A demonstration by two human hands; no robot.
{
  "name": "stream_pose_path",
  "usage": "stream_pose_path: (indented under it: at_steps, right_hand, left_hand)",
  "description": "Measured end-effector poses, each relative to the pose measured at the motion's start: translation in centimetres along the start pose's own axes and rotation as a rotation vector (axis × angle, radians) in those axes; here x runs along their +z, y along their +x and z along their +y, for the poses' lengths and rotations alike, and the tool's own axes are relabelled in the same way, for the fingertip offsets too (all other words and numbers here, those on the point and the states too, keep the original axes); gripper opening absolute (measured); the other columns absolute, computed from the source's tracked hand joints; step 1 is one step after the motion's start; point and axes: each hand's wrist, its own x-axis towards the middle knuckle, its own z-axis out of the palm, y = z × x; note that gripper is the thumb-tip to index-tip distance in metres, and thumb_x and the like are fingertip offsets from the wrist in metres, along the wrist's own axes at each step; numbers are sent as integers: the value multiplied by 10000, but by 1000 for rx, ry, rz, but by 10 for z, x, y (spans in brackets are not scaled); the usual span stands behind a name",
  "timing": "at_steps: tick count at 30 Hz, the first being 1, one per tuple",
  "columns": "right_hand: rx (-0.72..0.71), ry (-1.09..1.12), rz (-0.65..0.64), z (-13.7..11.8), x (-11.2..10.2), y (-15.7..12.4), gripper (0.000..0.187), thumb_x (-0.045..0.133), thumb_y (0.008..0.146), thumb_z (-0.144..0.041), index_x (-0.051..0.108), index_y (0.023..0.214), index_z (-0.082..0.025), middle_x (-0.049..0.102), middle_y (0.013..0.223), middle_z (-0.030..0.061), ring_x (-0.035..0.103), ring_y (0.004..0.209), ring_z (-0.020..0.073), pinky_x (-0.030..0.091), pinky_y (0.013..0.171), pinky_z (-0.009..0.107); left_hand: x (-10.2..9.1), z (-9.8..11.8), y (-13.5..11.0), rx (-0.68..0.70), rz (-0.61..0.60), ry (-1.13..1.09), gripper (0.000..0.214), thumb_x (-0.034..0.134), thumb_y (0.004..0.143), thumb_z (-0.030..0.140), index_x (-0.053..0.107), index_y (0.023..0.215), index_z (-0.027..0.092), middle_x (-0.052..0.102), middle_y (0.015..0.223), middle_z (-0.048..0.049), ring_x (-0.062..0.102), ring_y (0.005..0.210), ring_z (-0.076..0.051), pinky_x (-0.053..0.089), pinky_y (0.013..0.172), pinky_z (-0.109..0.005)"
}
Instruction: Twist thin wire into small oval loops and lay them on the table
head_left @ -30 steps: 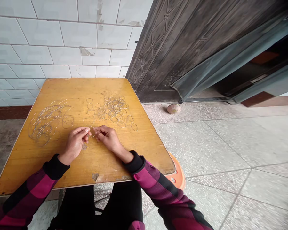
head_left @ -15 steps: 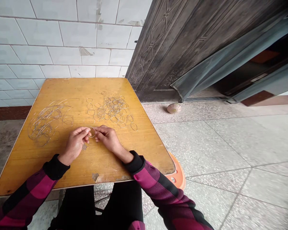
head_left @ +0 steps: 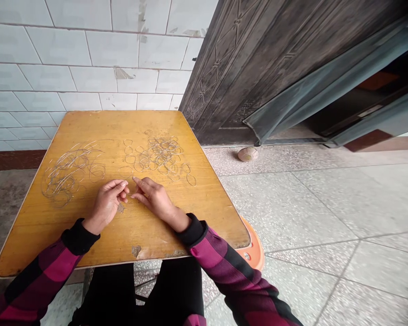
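Observation:
In the head view, my left hand point(head_left: 110, 199) is closed in a pinch over the near-middle of the table. A thin metal wire point(head_left: 129, 177) sticks out from its fingertips towards my other hand; most of it is too fine to follow. Close by on the right is my right hand point(head_left: 153, 197), its thumb and forefinger parted. The forefinger's tip is near the wire's end; whether it touches, I cannot tell. Just beyond my fingers lies a wire ring point(head_left: 125, 166). A pile of wire rings point(head_left: 163, 151) spreads to the right, and loose curved wires point(head_left: 66, 172) lie to the left.
The yellow wooden table point(head_left: 190, 226) has chipped patches along its front edge. White wall tiles point(head_left: 122, 47) rise behind it. An orange stool point(head_left: 255, 253) shows under the right corner. On the floor by the dark door point(head_left: 224, 81) rests a rounded object point(head_left: 248, 154).
My right thumb and forefinger have spread apart from their pinch on the wire loop. My left hand keeps its pinch in nearly the same spot. The view has shifted slightly.

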Motion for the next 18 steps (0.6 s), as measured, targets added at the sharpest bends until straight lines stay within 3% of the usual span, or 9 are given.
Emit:
stream_pose_path:
  at_steps: [5, 12, 18]
  right_hand:
    - [-16, -119, -30, 1, 2, -2, 475, 561, 924, -378, 529, 1356, -183, 612, 916, 91, 591, 779, 185, 508, 718, 303]
    - [-119, -251, 7, 2, 5, -3, 462, 477, 969, -372, 506, 1355, -119, 616, 886, 89, 599, 742, 164, 517, 660, 269]
    - [-101, -239, 10, 1, 4, -2, 435, 499, 961, -362, 532, 1316, -112, 620, 889, 90, 603, 752, 161, 515, 679, 266]
  left_hand:
    - [2, 1, 0, -13, 7, 2, 231, 805, 639, 305, 680, 728, 132, 619, 642, -4, 512, 528, -73, 431, 485, -194]
    - [4, 2, -1, -29, 21, 8, 283, 829, 601, 327, 671, 722, 126, 622, 626, 2, 510, 518, -70, 433, 477, -189]
    - [3, 3, -1, -32, 24, 4, 292, 829, 598, 328, 664, 730, 127, 626, 623, 3, 514, 516, -72, 436, 481, -193]
